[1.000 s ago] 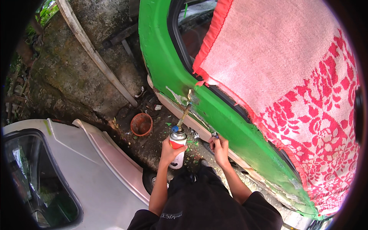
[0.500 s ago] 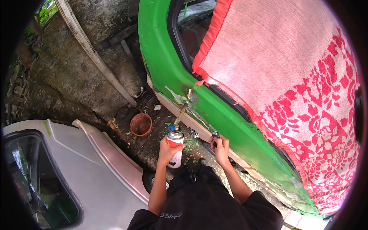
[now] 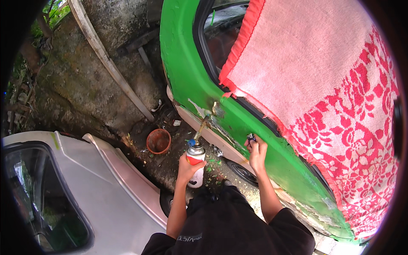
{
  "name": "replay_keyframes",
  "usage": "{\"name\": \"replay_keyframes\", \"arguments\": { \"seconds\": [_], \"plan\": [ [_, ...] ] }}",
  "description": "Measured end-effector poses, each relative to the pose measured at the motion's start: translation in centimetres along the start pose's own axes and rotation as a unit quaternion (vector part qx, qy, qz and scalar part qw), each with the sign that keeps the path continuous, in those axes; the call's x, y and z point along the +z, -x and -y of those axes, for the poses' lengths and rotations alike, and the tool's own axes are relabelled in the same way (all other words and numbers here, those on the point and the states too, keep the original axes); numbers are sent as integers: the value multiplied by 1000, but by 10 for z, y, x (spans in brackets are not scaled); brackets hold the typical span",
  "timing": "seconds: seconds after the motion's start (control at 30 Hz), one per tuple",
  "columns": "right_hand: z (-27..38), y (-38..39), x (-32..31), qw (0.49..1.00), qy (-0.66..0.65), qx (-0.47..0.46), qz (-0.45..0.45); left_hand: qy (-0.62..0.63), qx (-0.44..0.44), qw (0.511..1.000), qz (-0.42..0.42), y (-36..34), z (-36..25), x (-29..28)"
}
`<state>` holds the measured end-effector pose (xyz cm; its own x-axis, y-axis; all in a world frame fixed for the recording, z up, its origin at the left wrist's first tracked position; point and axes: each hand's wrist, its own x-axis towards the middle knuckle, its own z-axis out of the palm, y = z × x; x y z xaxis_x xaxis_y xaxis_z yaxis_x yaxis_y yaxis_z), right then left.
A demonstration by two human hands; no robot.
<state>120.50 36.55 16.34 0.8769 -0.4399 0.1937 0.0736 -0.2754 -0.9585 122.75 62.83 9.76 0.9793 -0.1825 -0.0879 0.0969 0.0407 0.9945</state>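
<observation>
My left hand (image 3: 187, 169) is closed round a white-and-red gas canister (image 3: 197, 176), fitted with a blue-knobbed torch head (image 3: 199, 131) whose metal tube points up toward the green vehicle body (image 3: 180, 51). Just beyond the tube's tip is a scorched, peeling patch (image 3: 218, 109) in the paint, with cracked filler running down from it. My right hand (image 3: 257, 154) grips a small lighter-like object (image 3: 250, 137) in front of the green panel, up and right of the canister. Its exact kind is hard to make out.
A pink-and-red floral towel (image 3: 314, 72) drapes over the green vehicle's window. A silver vehicle (image 3: 106, 191) stands at lower left. An orange plant pot (image 3: 158, 142) sits on dirty ground with paint flakes. A long pale strip (image 3: 106, 61) leans against the mossy concrete.
My right hand has risen and moved rightward with the small object. The canister and torch head dipped slightly at first and have stayed about there. The whole view has shifted a little.
</observation>
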Motion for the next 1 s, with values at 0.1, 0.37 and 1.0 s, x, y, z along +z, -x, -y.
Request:
{"name": "replay_keyframes", "arguments": {
  "seconds": [0.1,0.37,1.0],
  "plan": [
    [7,-4,-2,996,64,-60,-14,-13,4,1000,15,-2,0,-1],
    [26,-6,-8,985,105,-134,-38,0,28,999,20,-2,4,-2],
    [2,17,3,997,72,-29,-24,21,-19,999,22,-11,15,-8]
  ]
}}
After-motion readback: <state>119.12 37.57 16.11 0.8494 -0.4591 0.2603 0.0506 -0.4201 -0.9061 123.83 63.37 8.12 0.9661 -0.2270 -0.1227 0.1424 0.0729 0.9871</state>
